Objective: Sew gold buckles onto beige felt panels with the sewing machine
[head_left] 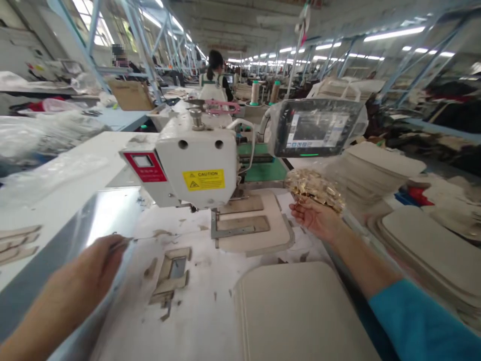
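Observation:
My left hand (98,266) is closed in a pinch on a thin metal tool (122,244) that points right over the white work table (210,321). My right hand (314,218) reaches to a heap of small gold metal pieces (314,188) at the table's right; its fingers curl at the heap's lower edge and a gold piece seems to sit at the fingertips. Between the hands stands a white sewing machine (195,165) with a yellow caution label. A beige panel (259,225) lies clamped in a metal frame under the machine head.
A wrapped touch screen (313,128) hangs to the machine's right. A beige padded panel (300,316) lies near me, and stacks of similar panels (379,173) fill the right side. Cut-out scraps (171,276) litter the table. A person (215,75) works at a far station.

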A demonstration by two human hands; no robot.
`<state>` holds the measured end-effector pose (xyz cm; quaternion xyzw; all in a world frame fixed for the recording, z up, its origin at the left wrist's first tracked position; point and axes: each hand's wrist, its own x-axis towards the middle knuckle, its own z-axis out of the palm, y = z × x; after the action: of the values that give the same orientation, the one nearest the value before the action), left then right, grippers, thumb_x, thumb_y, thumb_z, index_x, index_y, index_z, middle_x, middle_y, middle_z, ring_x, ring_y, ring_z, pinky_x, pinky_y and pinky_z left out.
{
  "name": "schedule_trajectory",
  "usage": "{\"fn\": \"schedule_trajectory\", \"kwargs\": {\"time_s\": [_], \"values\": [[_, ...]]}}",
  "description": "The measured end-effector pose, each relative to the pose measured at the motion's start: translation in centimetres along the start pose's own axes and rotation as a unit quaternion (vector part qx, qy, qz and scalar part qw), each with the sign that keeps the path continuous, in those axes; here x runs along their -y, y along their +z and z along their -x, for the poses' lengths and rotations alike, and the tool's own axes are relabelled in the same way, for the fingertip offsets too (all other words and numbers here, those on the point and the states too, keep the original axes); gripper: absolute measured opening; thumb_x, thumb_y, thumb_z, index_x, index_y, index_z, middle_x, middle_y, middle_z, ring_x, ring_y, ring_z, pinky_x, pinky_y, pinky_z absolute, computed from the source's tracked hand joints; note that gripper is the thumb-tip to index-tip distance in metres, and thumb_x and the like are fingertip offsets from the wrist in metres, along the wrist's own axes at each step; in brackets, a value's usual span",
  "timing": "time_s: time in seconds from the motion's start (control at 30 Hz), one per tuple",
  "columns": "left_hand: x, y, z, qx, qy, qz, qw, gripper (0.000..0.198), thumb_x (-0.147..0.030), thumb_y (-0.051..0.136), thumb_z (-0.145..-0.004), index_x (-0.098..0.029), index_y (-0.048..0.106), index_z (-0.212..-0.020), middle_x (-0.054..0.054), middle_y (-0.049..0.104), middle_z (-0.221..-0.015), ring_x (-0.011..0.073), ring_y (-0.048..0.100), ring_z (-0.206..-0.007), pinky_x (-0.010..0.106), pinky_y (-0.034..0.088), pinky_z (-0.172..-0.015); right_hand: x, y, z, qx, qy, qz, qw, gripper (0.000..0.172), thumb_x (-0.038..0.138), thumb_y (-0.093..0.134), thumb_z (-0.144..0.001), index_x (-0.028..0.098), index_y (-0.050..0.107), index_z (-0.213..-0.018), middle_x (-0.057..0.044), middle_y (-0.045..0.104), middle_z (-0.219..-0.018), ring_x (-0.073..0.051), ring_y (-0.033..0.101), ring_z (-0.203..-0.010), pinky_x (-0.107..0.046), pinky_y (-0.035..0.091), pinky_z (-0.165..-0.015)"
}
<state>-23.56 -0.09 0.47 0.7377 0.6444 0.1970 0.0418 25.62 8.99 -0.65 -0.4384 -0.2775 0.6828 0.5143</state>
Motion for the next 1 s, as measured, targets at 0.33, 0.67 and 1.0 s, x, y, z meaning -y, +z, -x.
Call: {"fn": "schedule_trajectory", "kwargs": {"time_s": [0.33,0.67,1.0], "values": [[-15.5,4.3,-3.2,0.136,0.159,0.004,0.978,0.026,-0.029,0.031,-0.1,-0.02,0.051,-0.113,0.007,0.072,-0.099,0.0242,0.072,-0.084,0.037,0.057,-0.075,-1.6,0.7,0.8,0.055,0.011,0.051,0.997,0.018,0.017,0.067,-0.082,0.018,0.064,-0.1,-0.008,0.075,-0.092,-0.015,0.071,-0.083,-0.026,0.056,-0.077],[-21.5,6.1,-5.7,0.128,0.185,-0.023,0.974,0.022,-0.026,0.035,-0.101,-0.022,0.054,-0.11,0.006,0.07,-0.093,0.0237,0.071,-0.081,0.032,0.055,-0.069,-2.5,2.7,2.0,0.068,-0.097,0.311,0.943,0.036,0.038,0.064,-0.081,0.018,0.055,-0.109,-0.002,0.069,-0.078,-0.01,0.048,-0.056,-0.021,0.035,-0.049],[-25.8,9.1,-7.2,0.172,0.176,-0.037,0.968,0.025,-0.002,0.034,-0.093,-0.007,0.054,-0.108,0.018,0.068,-0.096,0.0291,0.071,-0.09,0.04,0.057,-0.074,-4.2,5.0,4.0,0.086,-0.238,0.595,0.763,0.024,0.018,0.038,-0.089,0.019,0.054,-0.106,-0.007,0.065,-0.086,-0.02,0.061,-0.08,-0.032,0.045,-0.074]]}}
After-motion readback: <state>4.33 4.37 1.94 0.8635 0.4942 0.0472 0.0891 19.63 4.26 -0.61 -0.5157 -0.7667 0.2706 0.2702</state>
